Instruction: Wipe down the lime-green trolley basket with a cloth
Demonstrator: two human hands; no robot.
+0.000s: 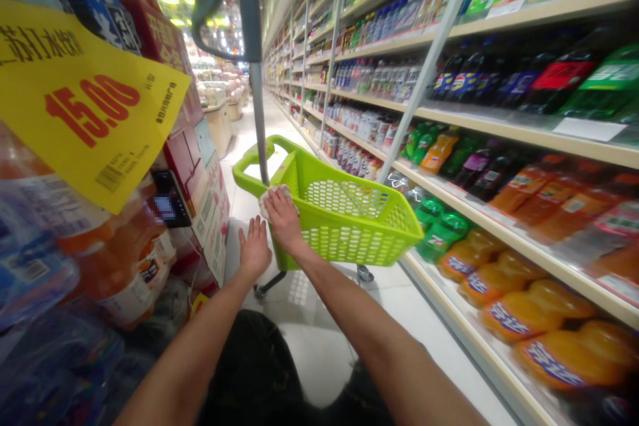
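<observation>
A lime-green shopping basket cart (349,203) stands on the floor before me, with perforated sides and small wheels. From its near end rises a grey metal pole (258,120) topped by a dark loop handle (249,6). My right hand (284,216) presses a pale, patterned cloth (267,203) against the cart's rim near the foot of the pole. My left hand (255,247) is just left of the cart, fingers stretched out, with nothing in it. Whether it touches the cart's side, I cannot tell.
Shelves of drink bottles (529,193) run along the right side, large orange bottles (529,306) at the bottom. At left, stacked drink packs (114,259) and cartons (200,213) stand close by, under a yellow price sign (90,100). A tiled aisle (284,123) stretches ahead.
</observation>
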